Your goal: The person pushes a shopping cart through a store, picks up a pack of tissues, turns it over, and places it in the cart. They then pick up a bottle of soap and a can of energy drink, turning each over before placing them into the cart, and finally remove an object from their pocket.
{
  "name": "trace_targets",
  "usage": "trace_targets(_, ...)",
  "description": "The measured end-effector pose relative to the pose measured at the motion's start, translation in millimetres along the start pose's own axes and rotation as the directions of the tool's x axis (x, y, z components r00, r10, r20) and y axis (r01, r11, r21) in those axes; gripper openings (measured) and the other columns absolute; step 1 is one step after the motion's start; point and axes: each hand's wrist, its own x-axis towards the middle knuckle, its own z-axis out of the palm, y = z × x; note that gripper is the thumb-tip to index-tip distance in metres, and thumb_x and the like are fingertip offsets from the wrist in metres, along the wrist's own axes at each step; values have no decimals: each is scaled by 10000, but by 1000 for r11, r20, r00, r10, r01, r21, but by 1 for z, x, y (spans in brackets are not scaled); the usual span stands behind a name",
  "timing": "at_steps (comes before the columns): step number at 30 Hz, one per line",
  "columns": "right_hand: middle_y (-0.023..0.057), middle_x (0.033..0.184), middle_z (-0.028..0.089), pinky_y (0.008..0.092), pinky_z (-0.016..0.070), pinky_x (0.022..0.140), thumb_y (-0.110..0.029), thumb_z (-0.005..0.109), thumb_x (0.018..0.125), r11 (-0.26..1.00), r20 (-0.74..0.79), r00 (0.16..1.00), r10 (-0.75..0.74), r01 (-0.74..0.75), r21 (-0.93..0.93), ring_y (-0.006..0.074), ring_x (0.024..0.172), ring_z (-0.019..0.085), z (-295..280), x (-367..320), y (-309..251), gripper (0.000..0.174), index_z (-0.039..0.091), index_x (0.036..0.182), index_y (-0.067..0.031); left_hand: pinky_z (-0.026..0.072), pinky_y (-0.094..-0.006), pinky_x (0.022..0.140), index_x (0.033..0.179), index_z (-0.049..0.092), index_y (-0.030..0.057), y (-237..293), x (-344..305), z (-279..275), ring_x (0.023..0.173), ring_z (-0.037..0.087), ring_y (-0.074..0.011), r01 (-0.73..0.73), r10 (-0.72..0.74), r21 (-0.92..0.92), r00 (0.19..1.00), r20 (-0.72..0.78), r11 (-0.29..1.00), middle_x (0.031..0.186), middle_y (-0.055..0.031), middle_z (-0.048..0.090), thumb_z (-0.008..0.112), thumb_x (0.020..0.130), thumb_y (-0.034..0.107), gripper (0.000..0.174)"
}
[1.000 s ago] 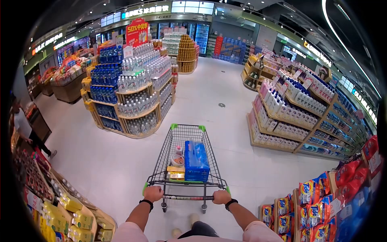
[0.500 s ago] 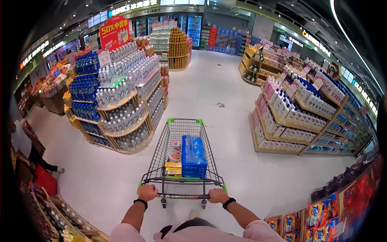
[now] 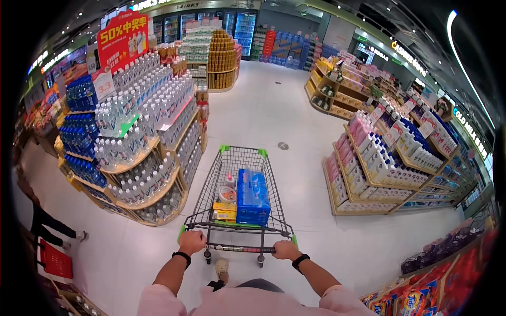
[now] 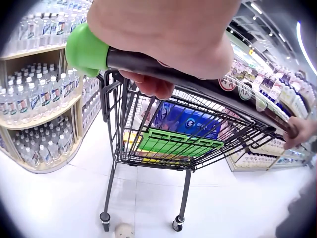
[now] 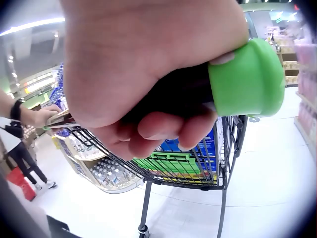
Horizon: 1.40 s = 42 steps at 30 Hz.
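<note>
Both hands grip the dark handle (image 3: pixel 240 249) of a shopping cart (image 3: pixel 201 208) with green corner caps. In the head view my left hand (image 3: pixel 192 242) holds the handle's left end; its fingers curl under the bar in the left wrist view. My right hand (image 3: pixel 286 250) wraps the right end, beside a green end cap (image 5: pixel 250 79) in the right wrist view. Inside the basket lie a large blue plastic-wrapped pack (image 3: pixel 253 197), yellow boxes (image 3: pixel 225 211), a round tub (image 3: pixel 227 194) and a small bottle with a pink top (image 3: pixel 230 180).
A tiered shelf of water bottles (image 3: pixel 142 158) stands close on the left, a shelf of white and pink bottles (image 3: pixel 387 168) on the right. Pale floor (image 3: pixel 253 116) runs between them. At left a person (image 3: pixel 47 221) stands by a red basket (image 3: pixel 55 259). Tide bags (image 3: pixel 411 301) sit lower right.
The cart has rolled forward between the shelves, both hands staying on its handle. The water-bottle display now looks nearer and larger, and the red basket at left has come into view.
</note>
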Motion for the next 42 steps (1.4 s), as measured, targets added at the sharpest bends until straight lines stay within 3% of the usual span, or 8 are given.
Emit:
trace_targets(9, 182, 830, 711, 495, 546, 780, -292, 627, 736, 992, -55, 991, 126, -126, 3, 372, 798, 692, -83, 165, 65, 255, 751, 848, -100, 553, -474, 716, 811, 735, 101, -11, 213, -27, 746, 697, -341, -53, 52, 12, 998, 47, 999, 797, -145, 719, 519, 838, 341, 325)
trace_targets(14, 180, 783, 702, 478, 564, 709, -247, 600, 742, 996, -149, 984, 93, -92, 20, 379, 738, 686, -131, 260, 108, 222, 737, 783, -77, 539, -505, 672, 773, 721, 88, -20, 339, -29, 737, 681, -362, -97, 97, 17, 995, -14, 995, 776, -173, 702, 519, 844, 329, 323)
trace_targets(17, 193, 873, 713, 470, 569, 739, -235, 629, 722, 991, -35, 991, 132, -130, 39, 373, 791, 698, -179, 322, 121, 222, 736, 816, -64, 535, -508, 679, 772, 721, 93, -25, 414, -44, 735, 678, -367, -78, 78, 31, 997, -8, 996, 778, -177, 701, 527, 840, 323, 309)
trace_targets(22, 199, 848, 712, 469, 580, 744, -243, 658, 681, 994, -68, 993, 100, -96, 60, 376, 781, 705, -219, 427, 176, 258, 731, 819, -38, 554, -479, 719, 842, 739, 101, -25, 538, -57, 771, 695, -355, -73, 67, 63, 993, 94, 995, 817, -156, 721, 513, 850, 351, 337)
trace_targets(33, 203, 862, 712, 470, 571, 746, -240, 646, 692, 988, -35, 989, 144, -142, 59, 379, 803, 700, -365, 647, 275, 243, 721, 809, -41, 550, -488, 698, 761, 726, 97, -19, 815, -86, 740, 686, -356, -73, 73, -1, 997, -21, 997, 770, -155, 708, 542, 819, 326, 300)
trace_targets(36, 201, 871, 714, 482, 558, 790, -293, 599, 756, 989, -37, 989, 146, -145, 29, 385, 819, 696, -394, 715, 311, 279, 743, 852, -73, 548, -486, 699, 785, 724, 101, -27, 898, -85, 734, 685, -351, -107, 105, -36, 993, -57, 994, 774, -148, 709, 546, 818, 328, 291)
trace_targets(39, 185, 953, 722, 578, 451, 985, -313, 586, 762, 973, 67, 973, 220, -223, 50, 386, 916, 688, -435, 784, 337, 280, 758, 883, -128, 547, -486, 705, 829, 725, 101, -29, 981, -98, 736, 689, -349, -109, 108, -12, 994, -9, 994, 788, -146, 712, 548, 821, 338, 296)
trace_targets(42, 161, 943, 724, 535, 477, 969, -311, 585, 762, 971, 46, 970, 240, -239, -32, 375, 925, 682, -480, 833, 364, 269, 762, 885, -151, 550, -487, 707, 827, 727, 95, -22, 1059, -101, 745, 693, -352, -135, 135, -12, 990, 41, 991, 799, -158, 713, 537, 829, 350, 318)
